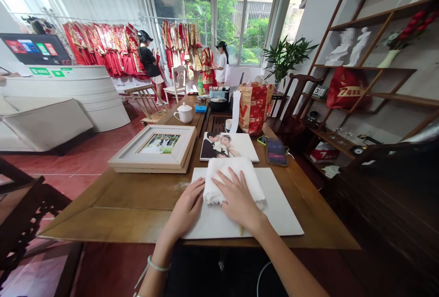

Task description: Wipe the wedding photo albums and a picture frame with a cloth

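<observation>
Flatly, the right hand (238,201) lay open, palm down, on the folded white cloth (236,173); the left hand (187,210), fingers loose, touched its left edge. Wiping seemed in hand, and another stroke would call for even pressure. The cloth, thick and soft-looking, sat on the white board (281,210), lower centre of the frame.

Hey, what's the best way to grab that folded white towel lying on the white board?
Take the towel by its left edge, coming in from the left. It lies flat in thick folded layers on the white board, so fingers could likely slip under that rounded edge. The left hand touches that edge; the right hand lies flat on top.
</observation>
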The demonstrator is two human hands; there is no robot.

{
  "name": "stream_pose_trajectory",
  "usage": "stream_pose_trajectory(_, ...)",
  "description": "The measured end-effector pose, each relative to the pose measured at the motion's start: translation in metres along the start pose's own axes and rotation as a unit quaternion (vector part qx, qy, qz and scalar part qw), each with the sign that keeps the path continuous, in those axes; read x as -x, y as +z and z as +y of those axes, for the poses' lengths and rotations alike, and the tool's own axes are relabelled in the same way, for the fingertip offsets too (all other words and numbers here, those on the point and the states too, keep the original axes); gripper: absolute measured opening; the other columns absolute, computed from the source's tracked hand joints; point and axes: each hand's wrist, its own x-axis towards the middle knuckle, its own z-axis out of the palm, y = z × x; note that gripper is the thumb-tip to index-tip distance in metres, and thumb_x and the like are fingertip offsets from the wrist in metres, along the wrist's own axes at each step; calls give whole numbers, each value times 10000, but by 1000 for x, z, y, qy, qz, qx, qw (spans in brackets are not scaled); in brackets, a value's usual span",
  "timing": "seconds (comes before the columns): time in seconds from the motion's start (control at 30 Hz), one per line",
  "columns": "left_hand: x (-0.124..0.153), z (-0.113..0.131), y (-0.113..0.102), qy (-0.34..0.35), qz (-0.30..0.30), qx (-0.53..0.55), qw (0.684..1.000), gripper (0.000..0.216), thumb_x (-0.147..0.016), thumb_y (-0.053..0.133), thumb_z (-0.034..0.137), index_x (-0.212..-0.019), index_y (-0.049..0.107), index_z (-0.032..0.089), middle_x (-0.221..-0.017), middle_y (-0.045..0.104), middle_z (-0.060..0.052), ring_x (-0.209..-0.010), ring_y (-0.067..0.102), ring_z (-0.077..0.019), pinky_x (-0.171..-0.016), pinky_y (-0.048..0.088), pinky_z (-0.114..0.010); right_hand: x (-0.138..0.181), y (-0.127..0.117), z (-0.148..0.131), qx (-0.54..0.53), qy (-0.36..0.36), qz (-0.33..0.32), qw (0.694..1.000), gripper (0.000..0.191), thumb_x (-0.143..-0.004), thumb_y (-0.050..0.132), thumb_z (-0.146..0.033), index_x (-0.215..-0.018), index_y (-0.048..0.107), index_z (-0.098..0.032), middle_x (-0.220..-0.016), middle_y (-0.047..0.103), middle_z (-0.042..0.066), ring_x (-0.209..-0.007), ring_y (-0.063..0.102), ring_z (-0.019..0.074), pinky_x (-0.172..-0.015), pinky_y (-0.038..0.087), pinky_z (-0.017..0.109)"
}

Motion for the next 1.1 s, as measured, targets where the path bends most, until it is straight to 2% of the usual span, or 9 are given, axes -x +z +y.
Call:
stream_pose_trajectory(0.13, 1, -1, 0, -2, 5, 4, 1000, 381, -929, 407, 201, -1259, 597, 226, -1406, 528, -65, -1349, 420, -235, -1123, 341, -460, 59, 1, -3, -23, -74, -17, 997, 765, -703, 500, -118, -1439, 367, -279, -1542, 278, -18, -1438, 68, 285, -1152, 19, 560)
stream_pose_trajectory(0.23, 2, -3, 1, 2, 11, 4, 1000, 386, -935, 404, 215, -1279, 578, 216, -1410, 522, -68, -1349, 420, -229, -1126, 334, -457, 99, -1, 1, -36, -143, -64, 987, 765, -715, 523, -150, -1442, 353, -318, -1529, 294, -13, -1429, 107, 320, -1136, 82, 611)
stream_pose_trajectory(0.33, 3, -3, 1, -2, 9, -2, 1000, 389, -938, 397, 220, -1287, 569, 212, -1416, 516, -69, -1351, 417, -222, -1132, 325, -454, 122, -7, 14, -36, -148, -97, 984, 772, -668, 485, -113, -1406, 418, -331, -1494, 351, -37, -1416, 182, 307, -1132, 171, 594)
stream_pose_trajectory(0.5, 2, -1, 0, -4, 4, -7, 1000, 395, -936, 390, 206, -1289, 566, 208, -1413, 519, -72, -1348, 422, -218, -1135, 317, -451, 122, -15, 50, 0, -20, -17, 1000, 905, -548, 387, -38, -1411, 411, -310, -1495, 343, -78, -1424, 186, 216, -1166, 141, 527)
stream_pose_trajectory(0.7, 3, 1, 0, -12, 7, -2, 1000, 395, -935, 388, 207, -1288, 565, 203, -1413, 518, -75, -1347, 423, -225, -1133, 320, -459, 70, -12, 73, 78, 101, 41, 991, 804, -656, 406, -14, -1422, 406, -257, -1510, 340, 4, -1414, 207, 278, -1138, 178, 568)
stream_pose_trajectory(0.8, 3, 2, -1, -10, 3, -4, 1000, 391, -936, 393, 211, -1286, 566, 208, -1417, 515, -66, -1359, 405, -221, -1140, 309, -454, 56, -4, 62, 87, 97, 53, 990, 795, -664, 426, -25, -1426, 403, -249, -1517, 329, 13, -1416, 184, 306, -1131, 167, 588)
stream_pose_trajectory(0.87, 3, 1, 0, -10, 0, -6, 1000, 390, -938, 391, 215, -1286, 565, 207, -1421, 510, -64, -1365, 395, -221, -1143, 305, -453, 63, 2, 52, 90, 85, 58, 991, 827, -642, 427, -16, -1435, 387, -244, -1524, 315, 5, -1423, 156, 305, -1136, 152, 588)
stream_pose_trajectory(1.0, 2, -1, 1, -13, -3, -12, 1000, 394, -942, 384, 226, -1294, 558, 197, -1428, 501, -68, -1367, 391, -223, -1143, 306, -453, 105, 10, 45, 83, 32, 60, 994, 942, -575, 401, 4, -1468, 306, -279, -1545, 245, -39, -1437, 89, 281, -1137, 136, 599)
stream_pose_trajectory(1.1, 1, -1, 3, -12, -1, -14, 1000, 393, -946, 381, 233, -1294, 559, 201, -1428, 502, -64, -1364, 395, -222, -1141, 312, -449, 142, 6, 53, 47, -37, 41, 997, 993, -525, 403, -33, -1480, 276, -272, -1545, 229, -33, -1433, 95, 309, -1123, 123, 635)
